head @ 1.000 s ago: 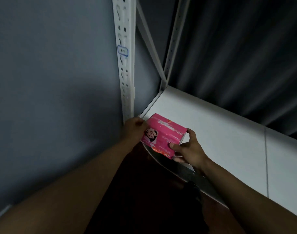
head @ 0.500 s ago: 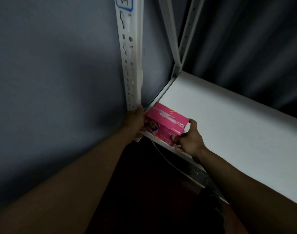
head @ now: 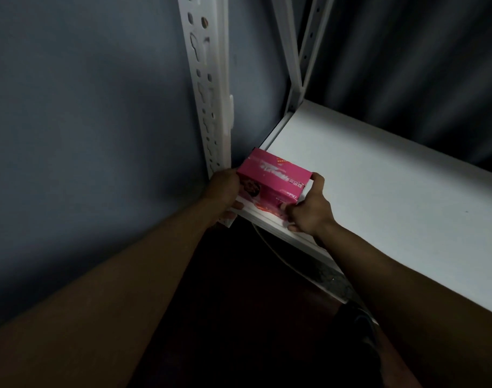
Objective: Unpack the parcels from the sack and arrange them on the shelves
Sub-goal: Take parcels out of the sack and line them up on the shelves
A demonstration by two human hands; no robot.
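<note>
You are looking down into the left front corner of a white metal shelf board [head: 379, 175], a broad, flat, matte panel that runs away to your right and toward the back of the rack. On that corner sits a small pink rectangular cardboard box [head: 275, 182] with pale lettering on its top and a printed picture on the side facing you; its base rests on the shelf, just inside the front lip. Your left hand [head: 224, 196] wraps the box's left end, fingers curled against it, with the lower fingertips showing under the shelf edge. Your right hand [head: 309, 208] grips the right end, thumb up against the far right corner and fingers curled at the near lower edge, so both hands are closed on the box. Just to the left of the box rises a white slotted steel upright post [head: 208, 88], punched with keyhole slots along its face; the left hand lies at its foot. Farther back a second white perforated post [head: 296, 79] and a slanted brace meet the rear corner of the shelf. A plain blue-grey wall [head: 85, 121] fills the left side of the view, close beside the rack. Behind the shelf hangs a dark pleated curtain [head: 407, 65] in deep folds. Below the shelf edge the floor [head: 225, 303] is dark and dim, and a thin pale cord [head: 270, 247] curves down from under the front lip.
</note>
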